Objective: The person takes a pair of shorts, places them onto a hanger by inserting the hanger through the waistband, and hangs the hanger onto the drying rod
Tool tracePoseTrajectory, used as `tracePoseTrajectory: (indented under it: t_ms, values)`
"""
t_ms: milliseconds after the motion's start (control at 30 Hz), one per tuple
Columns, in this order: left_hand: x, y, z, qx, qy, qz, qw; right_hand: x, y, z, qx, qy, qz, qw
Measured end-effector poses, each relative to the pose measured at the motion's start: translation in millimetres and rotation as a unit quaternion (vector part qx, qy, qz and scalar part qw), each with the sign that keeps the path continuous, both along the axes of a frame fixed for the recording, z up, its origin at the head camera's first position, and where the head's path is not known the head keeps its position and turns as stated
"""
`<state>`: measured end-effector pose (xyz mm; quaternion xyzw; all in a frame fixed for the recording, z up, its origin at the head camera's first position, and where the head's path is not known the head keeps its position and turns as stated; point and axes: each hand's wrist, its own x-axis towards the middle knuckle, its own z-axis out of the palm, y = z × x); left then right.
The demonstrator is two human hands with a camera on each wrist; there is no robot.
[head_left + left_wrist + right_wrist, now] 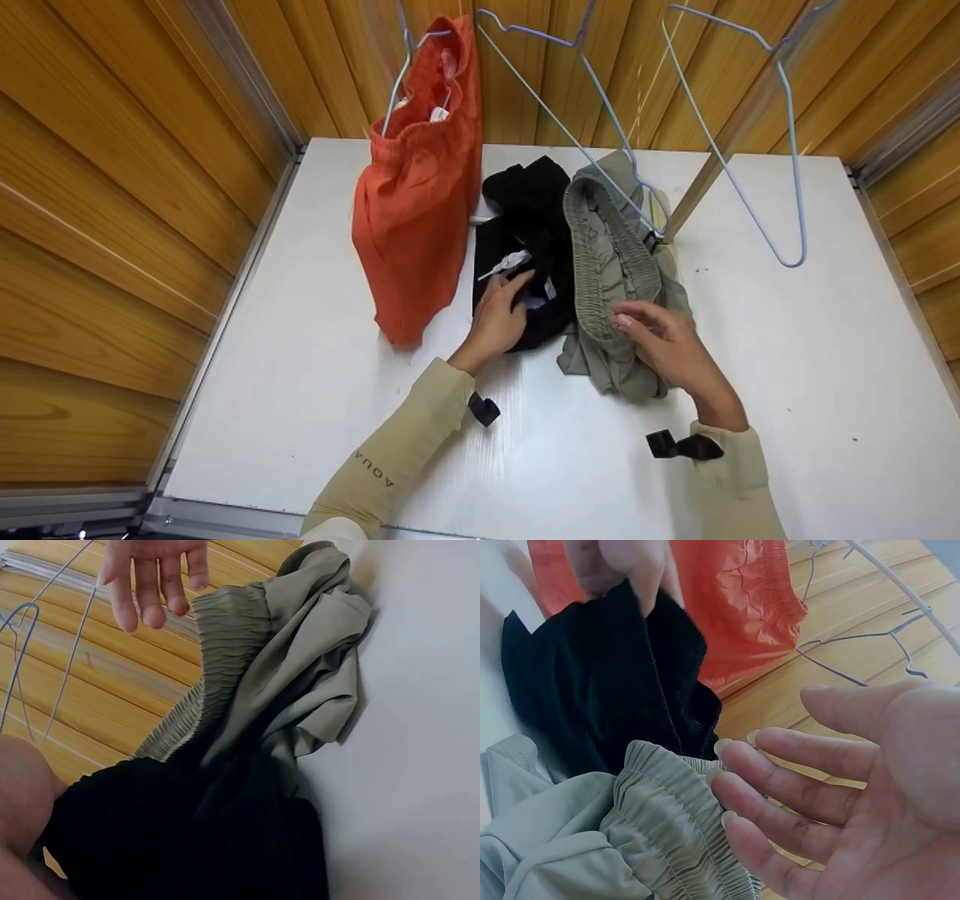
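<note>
In the head view my left hand [496, 316] is at the front edge of a black garment [525, 184] lying bunched on the table. In the right wrist view that hand pinches the black cloth [577, 682] at its upper edge. A white tag [513, 262] shows inside the opening. My right hand [667, 346] hovers at the front of the ruched elastic waistband of a grey-green garment [622, 371], just right of the black one. Its fingers [795, 799] are spread loosely beside that waistband, holding nothing.
An orange garment [416, 217] with an elastic waist hangs on a blue wire hanger at the left. A second wire hanger [540, 34] hangs above the grey-green garment, another hanger [796, 157] to the right. A slanted post [701, 187] stands between them on the white table [262, 390].
</note>
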<state>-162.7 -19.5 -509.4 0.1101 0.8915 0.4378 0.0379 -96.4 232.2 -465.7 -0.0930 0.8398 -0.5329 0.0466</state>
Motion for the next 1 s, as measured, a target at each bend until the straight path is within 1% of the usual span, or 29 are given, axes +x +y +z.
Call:
tracePoseTrajectory:
  t_ms: [133, 267, 467, 533, 700, 800, 900, 933, 1000]
  values:
    - [0.1, -3.5, 9.0, -0.001, 0.029, 0.004, 0.9996, -1.4, -1, -1.8, 0.001, -0.001, 0.001, 1.0000]
    - [-0.1, -7.5, 17.6, 0.004, 0.070, 0.007, 0.9975, -3.4, -1, -1.7, 0.012, -0.011, 0.001, 0.9999]
    - [-0.2, -12.5, 30.9, 0.024, 0.133, 0.025, 0.9905, -7.9, -3, -0.4, 0.034, -0.034, -0.005, 0.9988]
    - [0.2, -14.1, 35.5, 0.040, 0.149, 0.024, 0.9877, -9.0, -5, 0.9, 0.042, -0.043, -0.013, 0.9981]
    - [0.8, -19.0, 45.3, 0.100, 0.166, 0.013, 0.9810, -12.4, -11, 4.4, 0.038, -0.051, -0.034, 0.9974]
    - [1.1, -20.7, 49.7, 0.133, 0.182, 0.007, 0.9742, -15.0, -14, 6.2, 0.019, -0.054, -0.051, 0.9971]
    - [2.2, -20.6, 53.8, 0.156, 0.203, 0.000, 0.9667, -17.8, -17, 7.3, 0.000, -0.057, -0.071, 0.9958]
    - [2.9, -20.4, 55.3, 0.161, 0.210, -0.002, 0.9644, -18.7, -18, 7.3, -0.004, -0.058, -0.075, 0.9955]
    - [4.6, -19.8, 58.8, 0.170, 0.219, -0.006, 0.9608, -20.3, -20, 7.1, 0.007, -0.056, -0.076, 0.9955]
